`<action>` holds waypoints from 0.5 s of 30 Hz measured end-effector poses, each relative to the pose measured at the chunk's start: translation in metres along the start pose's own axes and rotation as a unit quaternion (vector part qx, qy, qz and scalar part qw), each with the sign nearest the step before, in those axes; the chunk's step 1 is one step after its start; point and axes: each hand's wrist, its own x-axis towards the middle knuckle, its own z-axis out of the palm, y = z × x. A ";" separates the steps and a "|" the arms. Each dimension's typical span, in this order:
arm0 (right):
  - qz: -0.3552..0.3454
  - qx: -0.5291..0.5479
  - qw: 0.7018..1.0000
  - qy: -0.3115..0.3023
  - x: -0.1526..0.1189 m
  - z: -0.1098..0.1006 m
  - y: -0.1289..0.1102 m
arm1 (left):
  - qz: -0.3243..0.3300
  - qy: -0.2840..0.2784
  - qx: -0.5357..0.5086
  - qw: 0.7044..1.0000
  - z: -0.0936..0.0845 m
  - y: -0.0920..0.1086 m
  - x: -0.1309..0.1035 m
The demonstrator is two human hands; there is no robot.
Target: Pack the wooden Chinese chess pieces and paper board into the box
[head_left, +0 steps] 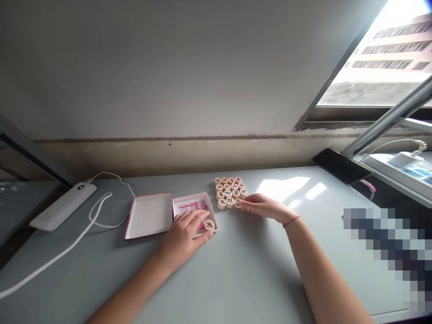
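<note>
My left hand (186, 231) lies over the shallow box bottom (216, 228). Its fingers are spread over the inside, and its thumb is along the front wall. A single Chinese chess piece (209, 224) with a black character sits in the front right corner, between thumb and index fingertips; a firm grip on it does not show. Pinched in my right hand (259, 206) is another Chinese chess piece (237, 204), partly covered by the fingertips. It is at the front right corner of a block of pieces (228, 186), red characters at the back and black in front.
Left of the box bottom lies its lid (150, 215), white inside. A white power bank (62, 207) with a cable (72, 245) is farther left. A dark phone (341, 165) leans at the back right, near a white power strip (403, 168). A wall (189, 81) rises behind the desk.
</note>
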 end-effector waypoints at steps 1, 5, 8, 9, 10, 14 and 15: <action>0.001 -0.005 1.000 0.006 0.001 0.002 0.000 | -0.002 0.001 0.002 1.000 0.000 0.000 0.000; 0.014 -0.032 0.999 0.021 0.002 0.002 -0.001 | -0.005 0.005 0.007 1.000 0.001 -0.001 0.000; 0.010 -0.083 0.996 0.020 0.002 0.002 0.000 | -0.009 0.003 0.016 1.000 0.002 -0.001 0.000; 0.007 -0.105 0.994 0.023 0.002 0.003 0.000 | -0.010 0.002 0.019 1.000 0.003 -0.001 0.000; 0.002 -0.128 0.991 0.031 0.003 0.005 0.000 | -0.011 0.000 0.022 1.000 0.004 -0.001 0.000; -0.014 -0.191 0.977 0.093 0.008 0.016 -0.003 | -0.012 -0.009 0.033 0.999 0.006 -0.001 0.000; -0.017 -0.199 0.974 0.106 0.009 0.018 -0.004 | -0.013 -0.011 0.035 0.999 0.006 -0.001 0.000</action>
